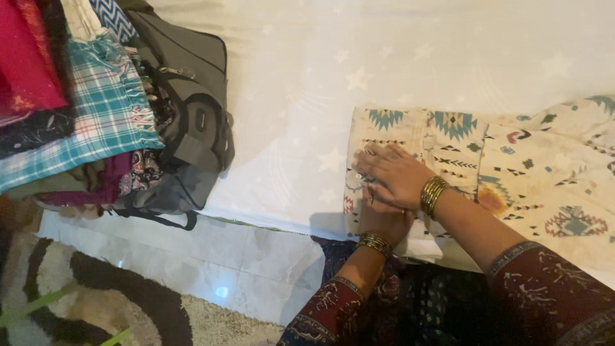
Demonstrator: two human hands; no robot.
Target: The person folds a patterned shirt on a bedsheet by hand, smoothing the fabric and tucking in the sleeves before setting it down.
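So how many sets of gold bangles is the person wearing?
2. One set of gold bangles sits on the right wrist, above the patterned cloth. The other set is on the left wrist, by the bed's edge. Sleeves may hide more.

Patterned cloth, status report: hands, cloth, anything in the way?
Right hand flat on patterned cloth. Left hand under it at cloth's edge. Grey bag and folded clothes lie apart, left.

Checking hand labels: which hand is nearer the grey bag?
Left. The left hand lies on the patterned cloth, under the right hand; both are right of the grey bag, the left a touch closer.
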